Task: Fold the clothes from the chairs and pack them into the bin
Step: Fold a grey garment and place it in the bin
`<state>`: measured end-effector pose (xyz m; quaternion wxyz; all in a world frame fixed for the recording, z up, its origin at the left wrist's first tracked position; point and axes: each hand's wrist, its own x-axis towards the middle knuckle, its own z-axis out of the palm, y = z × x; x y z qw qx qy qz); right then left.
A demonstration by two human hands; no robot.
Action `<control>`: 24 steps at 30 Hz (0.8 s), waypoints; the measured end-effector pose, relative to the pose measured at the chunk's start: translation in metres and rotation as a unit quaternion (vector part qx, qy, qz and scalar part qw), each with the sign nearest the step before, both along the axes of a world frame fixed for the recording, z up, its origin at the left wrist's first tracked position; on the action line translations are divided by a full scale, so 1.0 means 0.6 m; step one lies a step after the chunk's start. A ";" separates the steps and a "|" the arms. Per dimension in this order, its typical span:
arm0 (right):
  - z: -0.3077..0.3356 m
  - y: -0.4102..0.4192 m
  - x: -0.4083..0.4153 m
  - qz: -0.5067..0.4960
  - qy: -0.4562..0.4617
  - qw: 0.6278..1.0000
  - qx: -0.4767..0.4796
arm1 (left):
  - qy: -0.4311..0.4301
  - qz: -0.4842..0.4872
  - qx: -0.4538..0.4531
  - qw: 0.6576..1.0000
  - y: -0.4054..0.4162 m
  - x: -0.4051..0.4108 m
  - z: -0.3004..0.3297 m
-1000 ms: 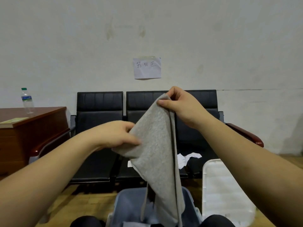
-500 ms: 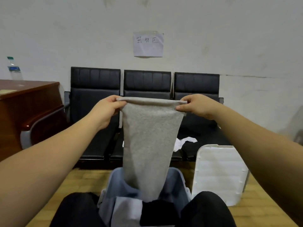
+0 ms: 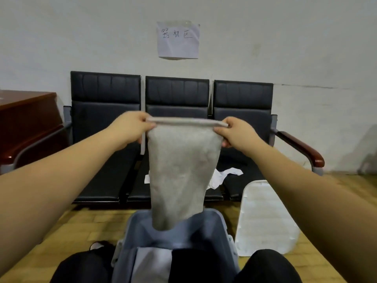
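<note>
Left hand (image 3: 130,129) and right hand (image 3: 232,131) each pinch a top corner of the grey cloth (image 3: 180,170) with clenched fingers; its lower edge hangs inside the bin (image 3: 222,223) rim at 6 o'clock, chairs (image 3: 177,92) at 12.

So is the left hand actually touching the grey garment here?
Touching. The head view shows the left hand pinching one end of the grey garment at its folded top edge, fingers curled round the cloth; the right hand holds the other end.
</note>
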<state>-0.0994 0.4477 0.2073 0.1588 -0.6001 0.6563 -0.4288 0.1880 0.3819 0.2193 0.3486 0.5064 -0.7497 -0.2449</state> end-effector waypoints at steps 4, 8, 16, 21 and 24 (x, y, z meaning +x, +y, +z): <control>-0.061 -0.042 -0.007 -0.007 -0.031 0.998 0.053 | 0.068 -0.002 0.123 0.990 -0.038 -0.005 -0.054; -0.098 -0.072 -0.015 0.024 -0.128 0.990 0.058 | 0.233 -0.019 0.226 0.946 -0.067 -0.022 -0.086; -0.133 -0.153 -0.029 0.019 -0.243 0.969 0.040 | 0.295 -0.059 0.233 0.925 -0.160 -0.043 -0.123; -0.154 -0.230 -0.048 0.012 -0.251 0.967 0.031 | 0.290 -0.048 0.243 0.924 -0.240 -0.067 -0.141; -0.174 -0.290 -0.063 -0.001 -0.242 0.970 0.038 | 0.272 -0.038 0.251 0.928 -0.293 -0.092 -0.153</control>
